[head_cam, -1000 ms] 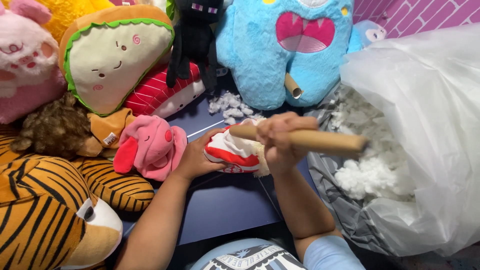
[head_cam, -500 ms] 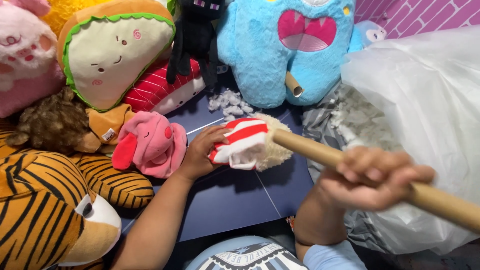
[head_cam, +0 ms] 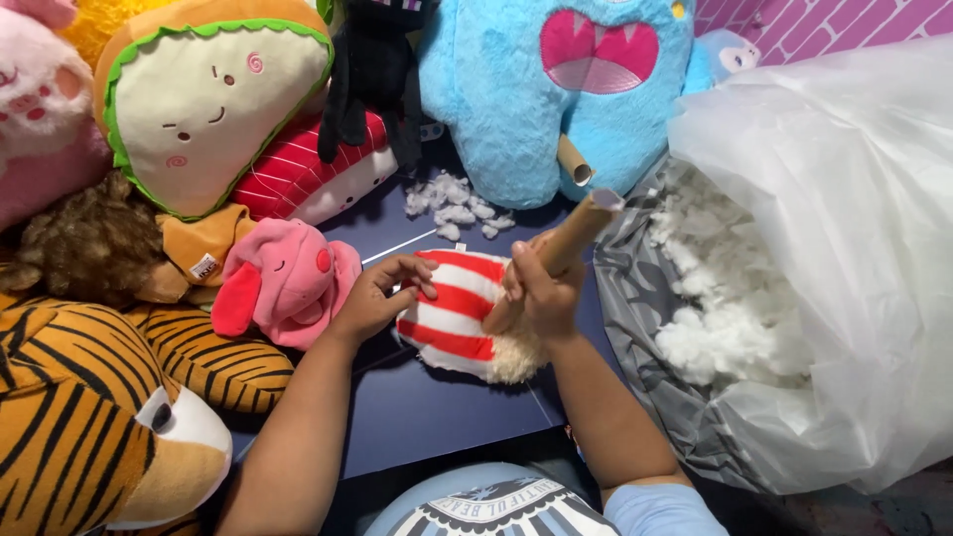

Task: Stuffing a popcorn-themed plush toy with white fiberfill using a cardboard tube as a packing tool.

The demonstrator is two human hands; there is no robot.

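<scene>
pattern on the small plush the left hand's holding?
Red and white stripes on the small plush toy, with fuzzy cream trim at its open end; clearest in the head view.

Tiger plush: cropped by left and bottom edges. Pink plush, upper left: cut by left edge. Blue monster plush: top cropped; lower part behind a cardboard tube. Black plush: head out of frame. Clear stuffing bag: ran off right edge. Cardboard tube: lower end hidden in right hand and striped plush. Shirt print at bottom was partly cut off.
</scene>
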